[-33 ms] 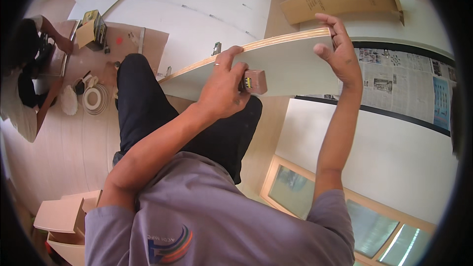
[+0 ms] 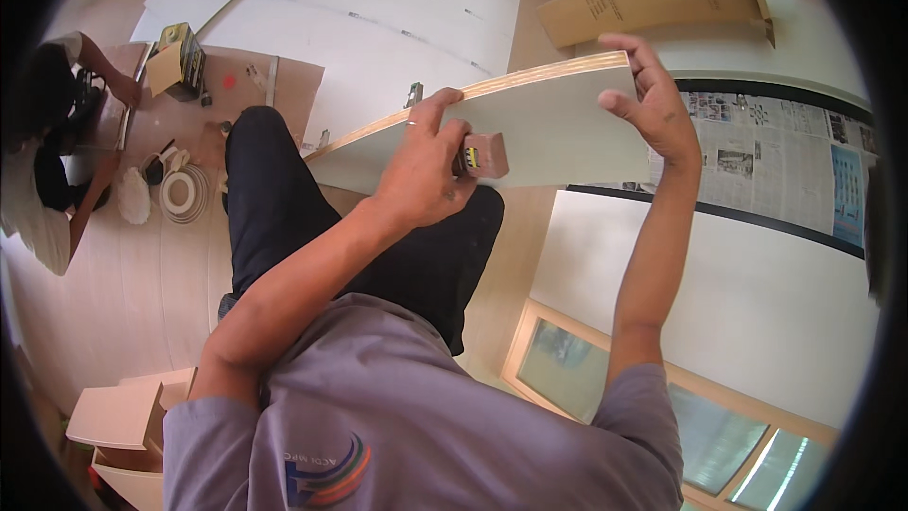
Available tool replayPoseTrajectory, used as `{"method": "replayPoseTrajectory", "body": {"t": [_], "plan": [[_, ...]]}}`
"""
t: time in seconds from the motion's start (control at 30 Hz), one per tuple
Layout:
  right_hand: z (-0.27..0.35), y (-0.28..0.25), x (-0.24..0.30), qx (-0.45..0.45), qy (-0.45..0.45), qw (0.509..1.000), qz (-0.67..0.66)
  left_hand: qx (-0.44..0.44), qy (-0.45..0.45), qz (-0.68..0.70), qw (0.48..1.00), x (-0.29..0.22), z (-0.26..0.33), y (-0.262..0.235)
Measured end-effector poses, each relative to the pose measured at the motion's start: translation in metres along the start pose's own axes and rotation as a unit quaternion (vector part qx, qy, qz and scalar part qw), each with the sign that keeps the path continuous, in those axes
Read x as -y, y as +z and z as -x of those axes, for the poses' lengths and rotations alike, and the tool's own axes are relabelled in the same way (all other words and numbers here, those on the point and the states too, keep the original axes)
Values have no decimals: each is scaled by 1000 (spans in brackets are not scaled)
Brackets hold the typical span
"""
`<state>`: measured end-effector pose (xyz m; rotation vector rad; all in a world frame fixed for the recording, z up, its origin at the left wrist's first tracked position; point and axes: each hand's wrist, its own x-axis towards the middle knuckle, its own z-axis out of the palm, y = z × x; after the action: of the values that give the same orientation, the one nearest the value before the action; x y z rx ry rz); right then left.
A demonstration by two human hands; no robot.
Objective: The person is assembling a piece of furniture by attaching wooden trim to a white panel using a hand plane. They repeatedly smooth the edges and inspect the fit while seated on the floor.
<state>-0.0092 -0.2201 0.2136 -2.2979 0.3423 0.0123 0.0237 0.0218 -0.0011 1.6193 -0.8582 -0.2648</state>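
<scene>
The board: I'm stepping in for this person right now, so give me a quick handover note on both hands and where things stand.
Left hand: presses a small brown block against the white face of the board, thumb hooked over its layered plywood edge.
Right hand: steadies the board's far end, fingers over the top edge.
The board is held up edge-on in front of the person, over the knee.
Done: board lifted, block in place on its face.
Left: the pictures do not show how much of the face has been worked; check it yourself.
</scene>
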Motion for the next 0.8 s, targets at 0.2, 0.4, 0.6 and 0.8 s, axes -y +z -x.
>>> {"method": "replayPoseTrajectory", "body": {"t": [0.2, 0.4, 0.6, 0.8], "plan": [[5, -13, -36, 21, 41, 989, 137, 29, 59, -59, 996, 0, -14, -21], [-8, 17, -12, 22, 16, 996, 80, 34, 41, -24, 998, -15, -29, -42], [-11, 31, 7, 35, -13, 992, 123, -24, 94, -7, 995, -32, -20, -47], [-9, 38, 23, 47, -14, 990, 134, -93, 107, 38, 989, -31, -18, -42]]}}
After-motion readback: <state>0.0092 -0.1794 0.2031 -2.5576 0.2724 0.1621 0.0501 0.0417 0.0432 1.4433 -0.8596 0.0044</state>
